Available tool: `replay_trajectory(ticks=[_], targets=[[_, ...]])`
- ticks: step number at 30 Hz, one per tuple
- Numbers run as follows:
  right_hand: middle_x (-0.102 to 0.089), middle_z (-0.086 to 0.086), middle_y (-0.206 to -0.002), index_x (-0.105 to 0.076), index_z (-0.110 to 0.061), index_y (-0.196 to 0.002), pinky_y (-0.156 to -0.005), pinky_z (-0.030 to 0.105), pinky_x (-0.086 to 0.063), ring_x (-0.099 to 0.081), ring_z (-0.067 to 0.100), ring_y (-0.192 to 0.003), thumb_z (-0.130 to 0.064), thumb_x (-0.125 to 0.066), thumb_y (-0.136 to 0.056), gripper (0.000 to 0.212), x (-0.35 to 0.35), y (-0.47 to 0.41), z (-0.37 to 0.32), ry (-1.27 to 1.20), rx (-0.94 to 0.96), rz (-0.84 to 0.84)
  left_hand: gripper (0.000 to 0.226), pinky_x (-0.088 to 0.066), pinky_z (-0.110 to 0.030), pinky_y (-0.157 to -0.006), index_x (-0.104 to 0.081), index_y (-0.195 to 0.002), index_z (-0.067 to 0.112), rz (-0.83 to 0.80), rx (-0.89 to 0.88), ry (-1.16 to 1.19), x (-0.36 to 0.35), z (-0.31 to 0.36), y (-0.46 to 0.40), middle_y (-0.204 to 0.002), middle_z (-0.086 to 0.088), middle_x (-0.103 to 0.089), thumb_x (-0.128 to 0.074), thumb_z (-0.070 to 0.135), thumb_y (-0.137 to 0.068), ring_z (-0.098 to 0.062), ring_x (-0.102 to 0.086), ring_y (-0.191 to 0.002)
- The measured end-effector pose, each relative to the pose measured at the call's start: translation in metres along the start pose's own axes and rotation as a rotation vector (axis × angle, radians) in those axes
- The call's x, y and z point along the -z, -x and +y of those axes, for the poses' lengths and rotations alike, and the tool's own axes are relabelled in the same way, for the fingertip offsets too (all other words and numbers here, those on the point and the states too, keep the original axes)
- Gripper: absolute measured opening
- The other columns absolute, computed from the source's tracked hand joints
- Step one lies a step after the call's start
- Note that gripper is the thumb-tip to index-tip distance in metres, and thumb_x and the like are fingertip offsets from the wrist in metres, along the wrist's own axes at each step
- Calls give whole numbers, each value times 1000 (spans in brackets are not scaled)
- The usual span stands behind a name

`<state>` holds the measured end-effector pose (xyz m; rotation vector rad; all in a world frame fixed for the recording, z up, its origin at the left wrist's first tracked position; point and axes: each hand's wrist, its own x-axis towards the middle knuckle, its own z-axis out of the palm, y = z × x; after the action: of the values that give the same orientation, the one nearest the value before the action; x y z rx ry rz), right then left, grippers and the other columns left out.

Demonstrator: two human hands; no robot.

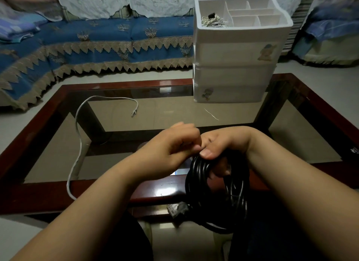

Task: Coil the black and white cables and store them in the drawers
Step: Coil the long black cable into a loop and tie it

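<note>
A coiled black cable (202, 185) hangs over the near edge of the table, its clear plug (173, 210) dangling at the bottom left. My right hand (223, 144) grips the top of the coil with the thumb pressed on it. My left hand (174, 146) sits right beside it, fingers curled and pinching at the top of the coil; what it pinches is hidden. A white cable (77, 124) lies uncoiled on the left of the glass table, its plug end (134, 113) near the middle. The white drawer unit (233, 74) stands at the back right, drawers closed.
The unit's top tray (242, 13) has dividers and holds a bundle of pale string at its left. A thin loose strand (211, 114) lies in front of the unit. The glass table has a dark red wooden frame (38, 196). A blue-covered sofa (97, 39) runs behind.
</note>
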<state>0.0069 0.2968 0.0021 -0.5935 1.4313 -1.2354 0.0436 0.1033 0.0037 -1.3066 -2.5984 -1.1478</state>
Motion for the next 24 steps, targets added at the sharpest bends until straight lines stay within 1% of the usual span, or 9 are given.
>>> replay_trajectory(ticks=[2,3,6,11,15,18,20,22,24], targets=[[-62,10,-54,-65,-1,-63,-39,17,-43,-54,14,-37,-42,-89,-45,51,-1,-1,8,-171,10,21,16,-37,-33,-70,-55,-80,13,108,-67,-108,0,4,-1,-82,0,-52,-46,21,-91,-19,-45,-78],[-63,9,-55,-67,-3,-63,-40,18,-44,-56,15,-39,-42,-89,-46,48,-2,-1,11,-256,25,5,14,-37,-35,-70,-56,-81,13,164,-92,-143,-2,4,-1,-82,0,-53,-48,19,-90,-20,-46,-78],[-65,7,-63,-53,1,-85,-43,20,-43,-57,13,-46,-30,-73,-76,38,-2,-10,21,-505,191,-264,9,-36,-42,-75,-55,-82,18,280,-89,-41,-7,7,1,-82,5,-52,-49,17,-89,-24,-50,-78],[-62,-7,-71,-67,-31,-100,-40,22,-13,-46,0,-49,-44,-65,-82,22,-8,-23,26,-460,363,-347,6,-43,-39,-74,-58,-83,16,377,-127,210,-8,15,4,-85,2,-52,-54,13,-87,-19,-52,-82],[-65,-11,-75,-68,-33,-98,-42,30,4,-15,9,-42,-50,-61,-83,24,-17,-26,20,-452,436,-313,7,-42,-28,-89,-61,-82,16,491,-146,261,-10,18,4,-111,-6,-43,-61,9,-82,-13,-47,-102],[-62,-8,-70,-66,-31,-95,-47,23,-11,-37,0,-48,-49,-65,-81,23,-15,-23,19,-449,391,-267,5,-44,-31,-94,-63,-81,18,535,-93,318,-13,17,6,-131,-3,-38,-65,13,-80,-15,-49,-109],[-56,-1,-61,-62,-14,-95,-47,20,-25,-52,4,-50,-42,-67,-82,31,-12,-22,17,-511,328,-278,5,-45,-28,-90,-62,-82,21,534,-52,382,-12,15,5,-137,2,-36,-66,19,-79,-15,-50,-110],[-30,10,-46,-56,2,-82,-43,18,-38,-47,10,-40,-40,-76,-74,47,-11,-17,10,-488,216,-196,17,-47,-25,-84,-54,-86,28,534,25,338,-8,8,4,-133,5,-38,-67,28,-75,-12,-52,-107],[-29,8,-43,-60,1,-70,-41,19,-41,-41,12,-37,-47,-79,-67,52,-13,-9,0,-241,144,-45,32,-47,-24,-77,-47,-92,30,484,168,253,0,-2,5,-114,5,-49,-66,41,-70,-6,-54,-92]])
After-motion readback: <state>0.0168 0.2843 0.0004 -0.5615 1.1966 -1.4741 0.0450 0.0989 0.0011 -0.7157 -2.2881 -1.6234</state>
